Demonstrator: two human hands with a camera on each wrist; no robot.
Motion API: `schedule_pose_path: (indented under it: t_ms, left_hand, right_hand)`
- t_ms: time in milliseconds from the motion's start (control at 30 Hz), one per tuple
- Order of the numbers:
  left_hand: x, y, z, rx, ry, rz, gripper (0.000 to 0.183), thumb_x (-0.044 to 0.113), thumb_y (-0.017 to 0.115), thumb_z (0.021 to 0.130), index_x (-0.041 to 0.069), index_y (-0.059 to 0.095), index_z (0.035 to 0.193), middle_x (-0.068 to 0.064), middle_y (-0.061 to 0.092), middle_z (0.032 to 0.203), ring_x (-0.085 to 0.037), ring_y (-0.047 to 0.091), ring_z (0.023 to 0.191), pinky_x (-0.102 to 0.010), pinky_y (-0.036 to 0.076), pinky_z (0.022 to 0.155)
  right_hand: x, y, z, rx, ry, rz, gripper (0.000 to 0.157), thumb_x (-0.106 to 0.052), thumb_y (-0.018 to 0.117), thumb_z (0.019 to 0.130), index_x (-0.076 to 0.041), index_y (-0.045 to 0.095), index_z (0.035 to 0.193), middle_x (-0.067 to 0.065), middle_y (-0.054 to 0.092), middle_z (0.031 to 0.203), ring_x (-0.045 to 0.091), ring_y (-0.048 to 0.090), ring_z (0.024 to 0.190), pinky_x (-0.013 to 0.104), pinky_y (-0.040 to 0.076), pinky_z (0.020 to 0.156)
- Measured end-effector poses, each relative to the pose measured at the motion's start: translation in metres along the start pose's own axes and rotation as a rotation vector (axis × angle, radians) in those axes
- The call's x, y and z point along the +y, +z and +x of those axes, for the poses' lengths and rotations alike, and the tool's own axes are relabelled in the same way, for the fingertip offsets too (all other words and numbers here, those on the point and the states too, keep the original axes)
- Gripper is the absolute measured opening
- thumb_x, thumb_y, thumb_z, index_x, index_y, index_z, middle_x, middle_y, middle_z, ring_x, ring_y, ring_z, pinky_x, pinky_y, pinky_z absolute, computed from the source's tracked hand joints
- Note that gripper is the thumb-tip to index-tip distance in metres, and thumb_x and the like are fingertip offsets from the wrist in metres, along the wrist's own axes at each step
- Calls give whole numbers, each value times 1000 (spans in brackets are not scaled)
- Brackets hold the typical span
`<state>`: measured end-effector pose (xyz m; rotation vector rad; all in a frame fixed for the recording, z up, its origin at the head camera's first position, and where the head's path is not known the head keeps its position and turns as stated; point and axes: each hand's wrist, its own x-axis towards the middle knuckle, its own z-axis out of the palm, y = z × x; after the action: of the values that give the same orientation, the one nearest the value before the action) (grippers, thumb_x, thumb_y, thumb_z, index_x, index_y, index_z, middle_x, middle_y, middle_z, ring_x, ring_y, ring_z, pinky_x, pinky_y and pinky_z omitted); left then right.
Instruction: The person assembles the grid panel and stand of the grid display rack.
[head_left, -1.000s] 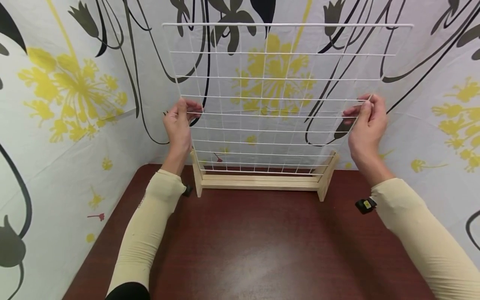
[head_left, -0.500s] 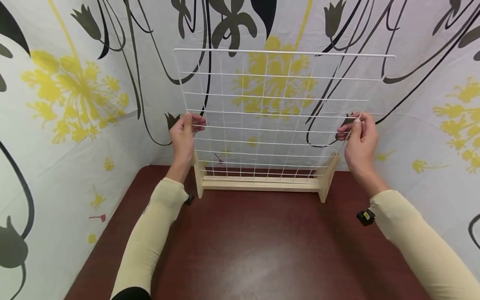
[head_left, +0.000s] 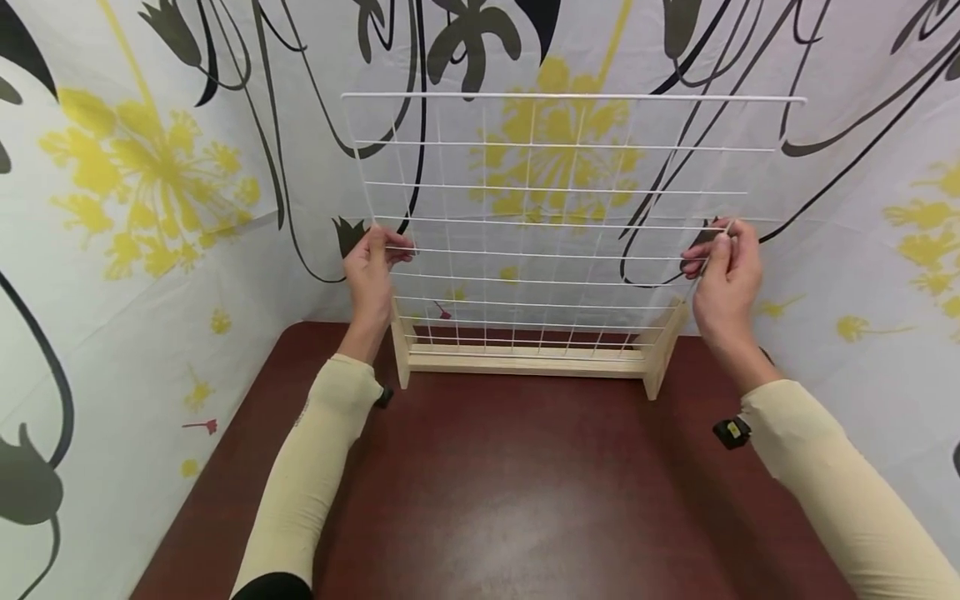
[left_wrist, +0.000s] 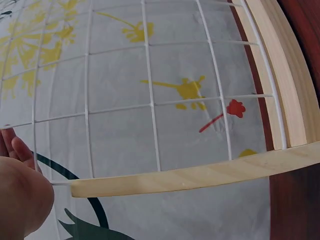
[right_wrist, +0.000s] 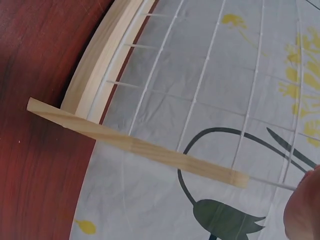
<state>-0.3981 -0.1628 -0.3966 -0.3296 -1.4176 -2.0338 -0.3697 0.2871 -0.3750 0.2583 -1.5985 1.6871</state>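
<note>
A white wire grid panel (head_left: pixel 532 185) stands in the head view with its lower end inside a pale wooden stand (head_left: pixel 525 364). My left hand (head_left: pixel 372 267) pinches the panel's left edge wire between thumb and fingers, and my right hand (head_left: pixel 726 279) pinches the right edge at about the same height. In the left wrist view the grid's bottom wire lies along the wooden crossbar (left_wrist: pixel 280 65), behind the side piece (left_wrist: pixel 195 178). The right wrist view shows the other side piece (right_wrist: pixel 150 147) crossing the grid's lower corner, with part of the right hand (right_wrist: pixel 305 207) at the frame's edge.
The stand rests at the back of a dark red-brown table (head_left: pixel 510 483). Behind it and at both sides hangs a white cloth (head_left: pixel 247 275) with grey, black and yellow plant prints. Small black cameras sit at both wrists.
Both hands and the grid have come down, with the grid's bottom edge now lower in the stand. Over the last half second the hands have barely moved, while the view has shifted slightly.
</note>
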Motion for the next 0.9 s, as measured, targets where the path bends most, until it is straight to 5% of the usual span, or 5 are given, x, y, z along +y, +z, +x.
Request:
schedule_pose_path:
  t_ms: [333,633,900]
  left_hand:
    - [-10,-1,0,-11,98,90,41,24,45,115,9,68,84,4,75,79,-11,73,73,-27,62,75]
    - [-15,1,4,14,96,98,44,24,46,114,-2,66,85,3,75,79,-11,73,72,-27,60,76]
    - [-19,3,5,27,77,99,43,26,48,114,4,69,84,3,76,79,-12,74,72,-27,60,75]
  right_hand:
    - [9,4,-2,50,-39,40,19,-13,47,112,-7,64,120,3,64,77,9,66,65,18,52,58]
    - [10,4,-1,49,-62,-17,20,-11,46,112,-4,62,122,-1,66,76,5,64,60,16,52,57]
    - [12,1,5,10,-49,49,19,-6,46,111,-4,63,118,2,67,75,10,65,59,16,53,55]
